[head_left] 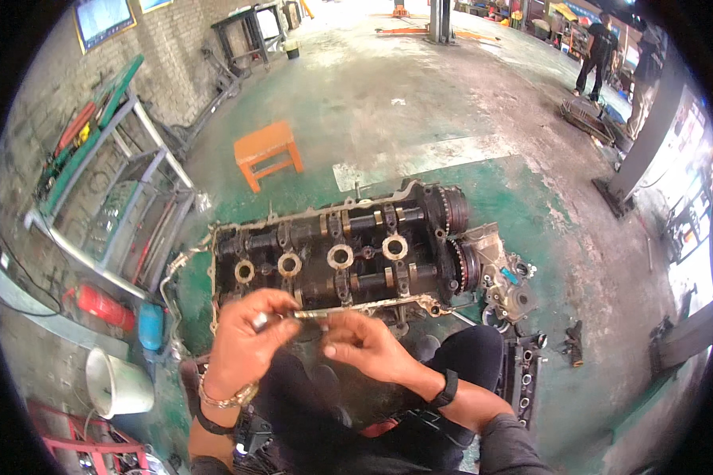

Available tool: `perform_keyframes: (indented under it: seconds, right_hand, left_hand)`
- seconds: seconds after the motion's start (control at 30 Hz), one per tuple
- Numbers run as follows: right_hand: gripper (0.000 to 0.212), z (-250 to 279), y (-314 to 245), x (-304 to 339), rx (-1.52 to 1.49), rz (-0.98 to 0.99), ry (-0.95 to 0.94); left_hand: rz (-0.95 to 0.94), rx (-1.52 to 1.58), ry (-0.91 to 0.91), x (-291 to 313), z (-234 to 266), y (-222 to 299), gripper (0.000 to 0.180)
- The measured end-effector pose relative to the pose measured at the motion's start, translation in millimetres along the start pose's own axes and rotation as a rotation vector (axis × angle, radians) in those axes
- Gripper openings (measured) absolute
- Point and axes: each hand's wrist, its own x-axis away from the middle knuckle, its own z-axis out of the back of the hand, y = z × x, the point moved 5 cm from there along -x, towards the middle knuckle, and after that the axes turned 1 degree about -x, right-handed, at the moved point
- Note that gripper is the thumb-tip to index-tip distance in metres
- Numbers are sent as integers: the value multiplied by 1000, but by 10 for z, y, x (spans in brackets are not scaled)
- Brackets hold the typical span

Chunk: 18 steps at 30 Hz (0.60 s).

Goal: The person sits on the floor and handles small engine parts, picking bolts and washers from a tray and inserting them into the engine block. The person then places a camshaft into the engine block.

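In front of me stands an engine cylinder head (317,261), its camshafts and several round plug wells exposed, with toothed sprockets (455,265) at its right end. Over its near edge, my left hand (249,336) is closed on a thin dark rod-like metal part (305,315); its exact kind is too small to make out. A shiny metal spot shows at the left fingers. My right hand (364,344) has its fingers curled in a loose pinch at the part's right end; whether it grips the part is blurred.
An orange stool (268,150) stands beyond the engine. To the left are a tool cart (127,182), a red fire extinguisher (104,307) and a white bucket (120,384). A cast metal cover (495,265) and a valve cover (523,372) lie right. Two people stand far right.
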Motion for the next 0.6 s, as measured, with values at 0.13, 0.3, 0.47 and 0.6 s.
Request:
perform_keyframes:
  seconds: [0.13,0.3,0.47,0.6]
  right_hand:
    - [32,148,158,61,370,8,-268]
    - [31,227,434,127,495,71,-254]
    - [30,269,603,232,736,116,-152]
    - [29,247,696,277,910,209,-172]
  left_hand:
    - [-223,10,108,-408,58,583,18]
    - [-313,-58,65,-912,-152,1014,19]
    - [-426,-389,-77,-1406,-680,933,18]
    - [-354,-151,-219,-1785,-1164,653,10]
